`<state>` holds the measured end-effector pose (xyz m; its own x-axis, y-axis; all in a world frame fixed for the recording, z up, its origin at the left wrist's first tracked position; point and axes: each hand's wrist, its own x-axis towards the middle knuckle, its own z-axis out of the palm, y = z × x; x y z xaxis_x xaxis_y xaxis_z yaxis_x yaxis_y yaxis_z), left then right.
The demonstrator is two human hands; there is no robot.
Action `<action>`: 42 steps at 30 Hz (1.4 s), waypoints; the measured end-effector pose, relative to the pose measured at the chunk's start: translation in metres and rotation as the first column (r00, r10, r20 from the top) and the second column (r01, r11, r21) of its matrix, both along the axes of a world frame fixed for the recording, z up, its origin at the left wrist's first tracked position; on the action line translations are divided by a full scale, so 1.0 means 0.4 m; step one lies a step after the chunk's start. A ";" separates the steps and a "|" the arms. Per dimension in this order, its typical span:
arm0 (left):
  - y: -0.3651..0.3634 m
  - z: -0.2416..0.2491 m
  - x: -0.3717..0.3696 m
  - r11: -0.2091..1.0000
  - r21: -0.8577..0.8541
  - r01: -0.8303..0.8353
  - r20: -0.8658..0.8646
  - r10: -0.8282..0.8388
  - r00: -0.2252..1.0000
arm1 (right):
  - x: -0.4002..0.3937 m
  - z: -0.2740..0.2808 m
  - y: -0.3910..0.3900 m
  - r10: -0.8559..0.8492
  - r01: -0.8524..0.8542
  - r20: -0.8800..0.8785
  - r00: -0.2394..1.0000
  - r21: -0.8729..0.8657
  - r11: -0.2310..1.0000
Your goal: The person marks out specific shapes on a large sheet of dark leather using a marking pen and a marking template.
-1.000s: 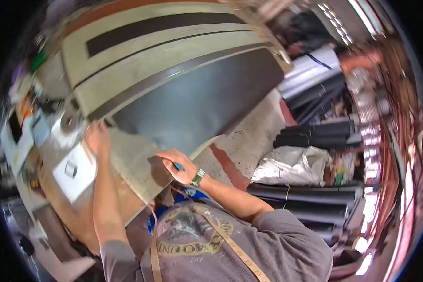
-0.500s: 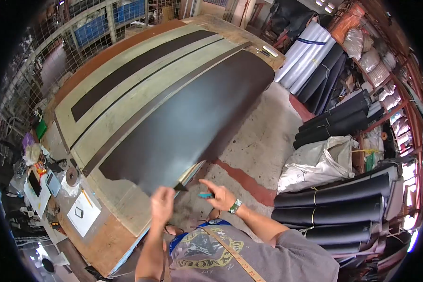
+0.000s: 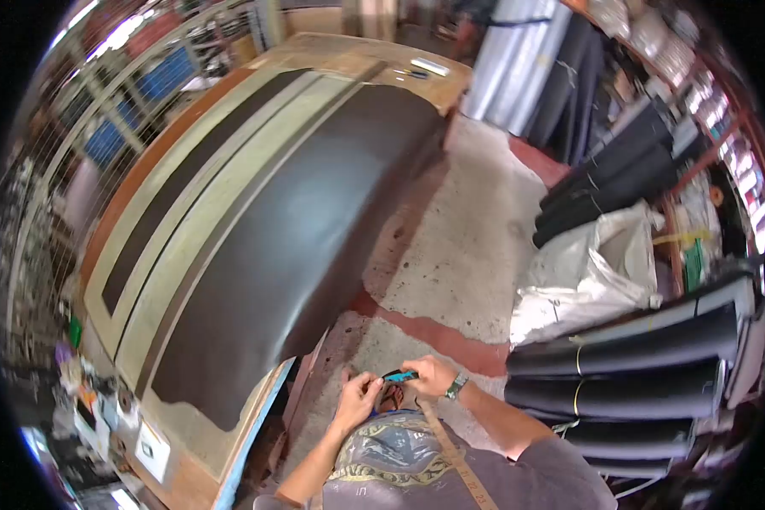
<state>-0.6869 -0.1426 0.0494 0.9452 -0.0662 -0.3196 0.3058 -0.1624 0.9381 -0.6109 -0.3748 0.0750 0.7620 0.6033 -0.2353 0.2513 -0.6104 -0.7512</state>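
Note:
My right hand (image 3: 433, 376) is closed around a small teal tool with dark parts (image 3: 401, 376), held in front of my body. Its exact kind is too small to tell. At the tool's other end, the fingers of my left hand (image 3: 359, 398) are pinched together; what they grip there cannot be made out. To the left of both hands, a large dark brown sheet that looks like leather (image 3: 272, 229) lies over the table (image 3: 187, 425) and droops past its right edge. Neither hand touches the sheet.
Dark strips (image 3: 178, 183) lie along the table beside the sheet. A paper (image 3: 152, 452) sits at the near left corner. Black rolls (image 3: 629, 357) and a white sack (image 3: 591, 272) stand on the right. A tape measure (image 3: 455, 455) hangs over my shirt.
My hands have come together in front of my body, away from the table's edge. The teal tool now sits between them. The view has shifted, with the table further left.

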 end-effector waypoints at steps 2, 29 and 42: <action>-0.037 -0.034 0.082 0.994 0.044 0.097 0.035 -0.098 0.995 | 0.055 0.019 -0.061 -0.092 0.092 0.005 0.996 -0.008 0.996; -0.806 -0.149 1.381 0.797 0.196 0.571 0.005 -0.583 0.813 | 0.683 0.062 -1.523 -0.904 0.764 -0.259 -0.339 0.485 -0.426; -1.233 0.036 1.626 0.845 -0.307 0.438 -0.149 -0.497 0.855 | 1.387 0.027 -1.601 -0.722 0.745 0.262 0.640 0.020 0.667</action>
<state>-0.0366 -0.6358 0.0639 0.6899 -0.5890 -0.4209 0.4515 -0.1044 0.8861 -0.0561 -1.0151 0.0857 0.9814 -0.1912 -0.0148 -0.1514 -0.7256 -0.6712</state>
